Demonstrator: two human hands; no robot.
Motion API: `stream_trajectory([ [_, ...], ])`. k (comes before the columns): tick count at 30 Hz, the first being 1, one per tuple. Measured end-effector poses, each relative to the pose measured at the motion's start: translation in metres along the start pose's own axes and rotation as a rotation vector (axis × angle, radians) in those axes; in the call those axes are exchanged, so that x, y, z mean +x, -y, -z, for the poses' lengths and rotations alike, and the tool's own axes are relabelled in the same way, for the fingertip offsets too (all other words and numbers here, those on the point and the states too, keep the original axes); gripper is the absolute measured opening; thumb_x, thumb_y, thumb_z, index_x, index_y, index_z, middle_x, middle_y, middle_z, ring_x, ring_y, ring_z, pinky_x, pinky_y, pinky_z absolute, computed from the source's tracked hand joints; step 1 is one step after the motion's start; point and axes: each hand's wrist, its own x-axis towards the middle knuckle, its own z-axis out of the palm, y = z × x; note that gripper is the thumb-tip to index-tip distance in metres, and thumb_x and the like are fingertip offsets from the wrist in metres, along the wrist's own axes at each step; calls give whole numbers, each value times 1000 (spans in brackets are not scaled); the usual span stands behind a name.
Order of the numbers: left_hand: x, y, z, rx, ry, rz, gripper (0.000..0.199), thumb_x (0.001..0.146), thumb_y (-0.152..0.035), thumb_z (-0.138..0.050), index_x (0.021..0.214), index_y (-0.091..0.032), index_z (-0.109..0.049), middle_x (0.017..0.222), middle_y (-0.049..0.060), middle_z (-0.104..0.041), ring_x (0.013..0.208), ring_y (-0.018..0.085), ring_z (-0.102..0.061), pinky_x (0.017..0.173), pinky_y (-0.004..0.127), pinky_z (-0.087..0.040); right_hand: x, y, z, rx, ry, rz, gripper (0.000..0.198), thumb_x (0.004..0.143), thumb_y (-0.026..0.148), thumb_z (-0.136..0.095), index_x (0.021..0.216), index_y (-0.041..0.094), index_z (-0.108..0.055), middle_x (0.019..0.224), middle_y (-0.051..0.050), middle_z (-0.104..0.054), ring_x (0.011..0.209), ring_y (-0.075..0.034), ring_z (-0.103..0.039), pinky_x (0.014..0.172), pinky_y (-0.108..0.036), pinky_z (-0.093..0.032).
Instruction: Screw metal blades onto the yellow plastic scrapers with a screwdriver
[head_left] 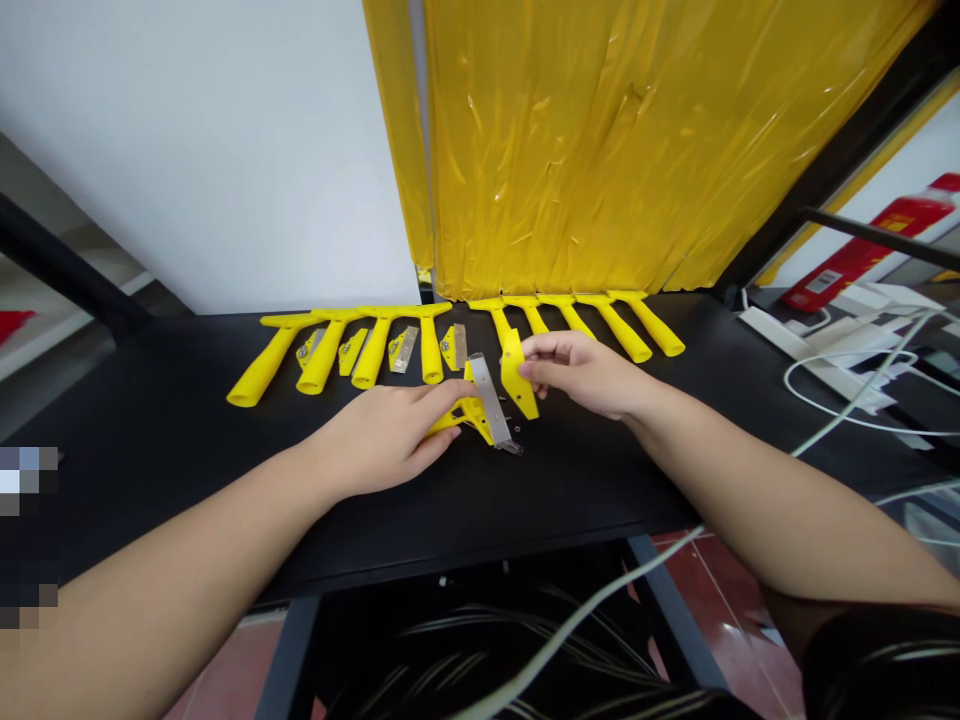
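Note:
My left hand (401, 430) is closed round the yellow handle of a scraper (480, 418), just above the black tabletop. A flat metal blade (491, 395) lies along the scraper's head, with a bit of clear wrapping at its near end. Between finger and thumb, my right hand (574, 368) pinches a yellow plastic cover plate (516, 375) with small holes in it. The plate is held upright, a little to the right of the blade and apart from it. Tiny metal parts (517, 429), perhaps screws or nuts, lie on the table between both hands.
Several yellow scraper handles (259, 365) line the back of the black table (360, 540). Between the left ones lie yellow plates with metal blades (405, 350). White cables (847, 395) and a red bottle (874, 240) are at the right. Yellow plastic sheeting (600, 150) hangs behind.

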Motion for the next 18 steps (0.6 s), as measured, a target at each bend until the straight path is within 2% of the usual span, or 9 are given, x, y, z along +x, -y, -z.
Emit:
stream_trajectory([
  [4, 1, -1, -2, -9, 8, -3, 44, 107, -35, -49, 151, -26, -50, 106, 7, -79, 75, 24, -75, 67, 34, -55, 6, -9, -10, 162, -21, -63, 47, 71, 33, -93, 99, 22, -57, 70, 5, -65, 61, -12, -60, 57, -25, -53],
  [7, 1, -1, -3, -7, 10, -7, 45, 107, -34, -49, 151, -26, -50, 108, 7, -79, 77, 25, -76, 67, 34, -55, 8, -13, -19, 182, -13, -89, 55, 70, 32, -95, 95, 24, -47, 67, 7, -67, 55, -10, -57, 51, -22, -48],
  [14, 3, -3, -4, -10, 15, -33, 43, 107, -32, -50, 150, -26, -53, 109, 7, -80, 81, 25, -77, 68, 35, -57, 10, -14, -29, 160, -1, -101, 59, 72, 35, -94, 93, 26, -40, 67, 8, -67, 49, -7, -49, 42, -20, -39],
  [18, 2, -1, -5, -59, 10, -72, 42, 107, -29, -50, 148, -28, -57, 127, 6, -78, 98, 26, -79, 80, 38, -61, 9, -13, -30, 120, -27, -112, 59, 71, 33, -94, 92, 26, -39, 65, 9, -65, 46, -7, -47, 38, -20, -38],
])
